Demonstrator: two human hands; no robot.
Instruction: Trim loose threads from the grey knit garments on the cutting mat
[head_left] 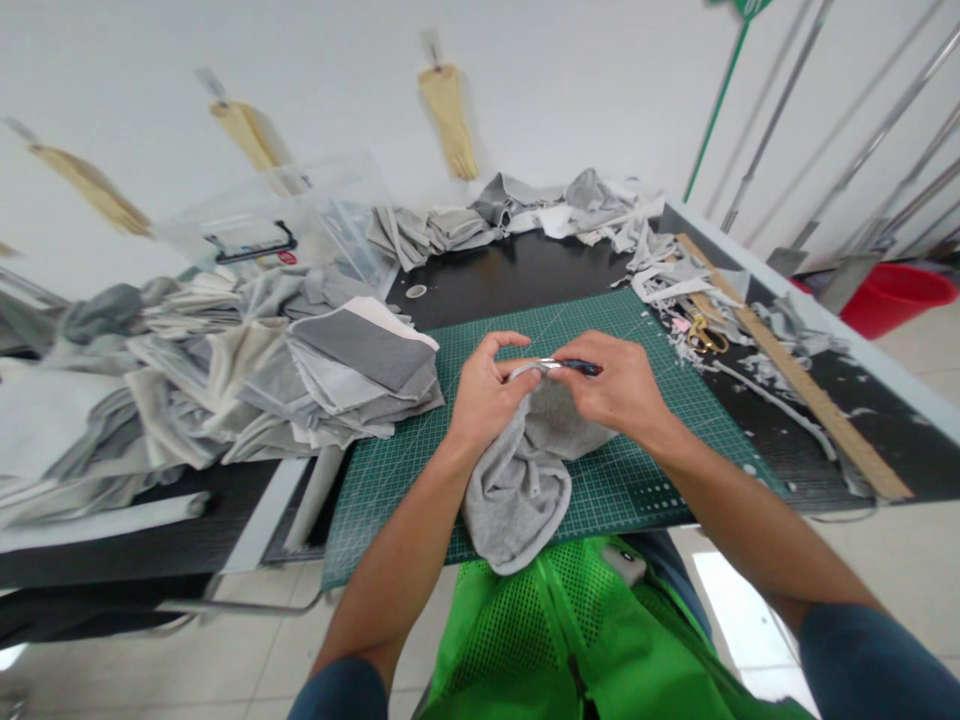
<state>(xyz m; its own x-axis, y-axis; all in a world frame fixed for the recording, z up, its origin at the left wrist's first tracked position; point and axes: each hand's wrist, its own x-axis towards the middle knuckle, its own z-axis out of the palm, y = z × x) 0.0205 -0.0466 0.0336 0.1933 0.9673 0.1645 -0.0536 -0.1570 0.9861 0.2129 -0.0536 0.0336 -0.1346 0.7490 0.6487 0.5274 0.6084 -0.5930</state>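
Note:
Above the green cutting mat (397, 470), my left hand (487, 390) pinches the edge of a grey knit cloth (517, 500) between thumb and fingers. The cloth hangs in loose folds and spreads over the mat's front edge. Closed around a small tool with a dark handle and metal tip (581, 367) is my right hand (619, 385). The metal tip meets the cloth's edge at my left fingertips. My fingers partly cover the tool, so its exact kind is unclear.
Grey and white fabric pieces (360, 350) are heaped on the left, before a clear plastic box (277, 220). Scraps, gold-handled scissors (705, 335) and a wooden ruler (810, 390) lie on the right. A red bucket (892, 300) stands beyond the table.

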